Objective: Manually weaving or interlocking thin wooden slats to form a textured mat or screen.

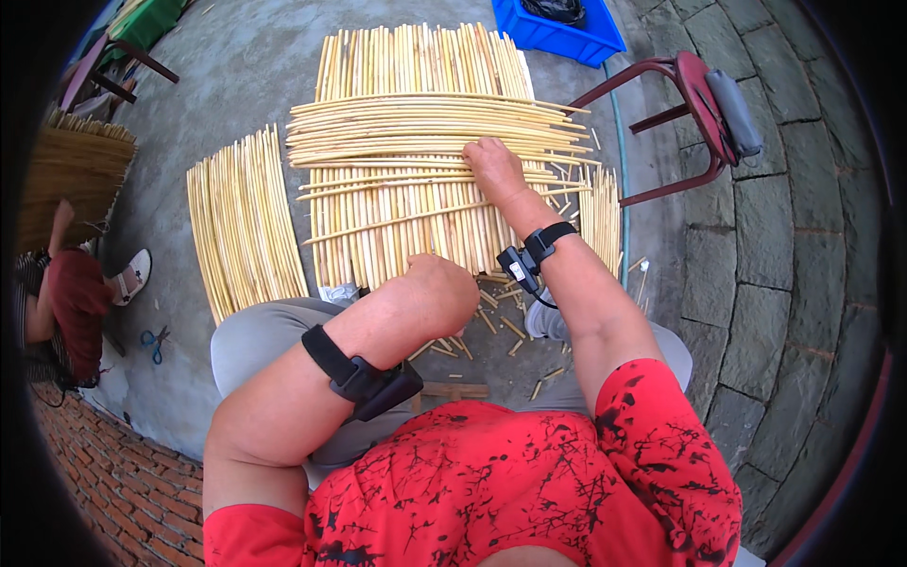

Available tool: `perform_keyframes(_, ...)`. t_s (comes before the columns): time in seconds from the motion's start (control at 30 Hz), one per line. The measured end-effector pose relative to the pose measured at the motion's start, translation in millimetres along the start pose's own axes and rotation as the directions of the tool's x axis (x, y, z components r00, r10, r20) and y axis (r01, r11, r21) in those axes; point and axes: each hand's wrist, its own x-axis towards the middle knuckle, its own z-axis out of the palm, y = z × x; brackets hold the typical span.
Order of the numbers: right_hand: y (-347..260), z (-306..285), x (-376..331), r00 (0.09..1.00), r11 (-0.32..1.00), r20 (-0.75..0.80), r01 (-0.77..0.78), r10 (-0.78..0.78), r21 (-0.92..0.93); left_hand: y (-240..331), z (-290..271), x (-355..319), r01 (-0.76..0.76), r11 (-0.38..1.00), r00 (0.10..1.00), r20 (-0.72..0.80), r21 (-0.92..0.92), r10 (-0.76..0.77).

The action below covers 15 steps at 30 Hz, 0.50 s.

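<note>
Pale yellow, thin peeled sticks lie side by side in an upright layer (406, 231) in front of my knees. A bundle of longer sticks (378, 128) rests crosswise on top, with a few loose ones (387, 222) slanting below it. My right hand (496, 172) is over the bundle's lower edge, its fingers curled down and closed around a stick. At the layer's near edge, by the short cut pieces, is my left hand (444, 288), bent at the wrist. Its fingers are hidden beneath it.
More sticks lie in a row (244, 222) on the left and a narrow row (601, 213) on the right. Short offcuts (510, 326) scatter by my feet. A blue bin (567, 38) and dark red chair (694, 104) stand beyond; blue-handled scissors (154, 342) lie near another person (80, 302).
</note>
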Motion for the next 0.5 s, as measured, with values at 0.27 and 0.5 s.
perform_keyframes(0.27, 3, -14, 0, 0.985, 0.983, 0.107, 0.148, -0.136, -0.114, 2, -4, 3, -0.001, 1.000, 1.000, -0.001, 0.001, 0.001)
perform_keyframes(0.5, 23, -84, -10, 0.972, 0.955, 0.154, 0.206, -0.176, -0.211, 0, -7, 7, -0.010, 1.000, 0.999, 0.039, 0.010, 0.009)
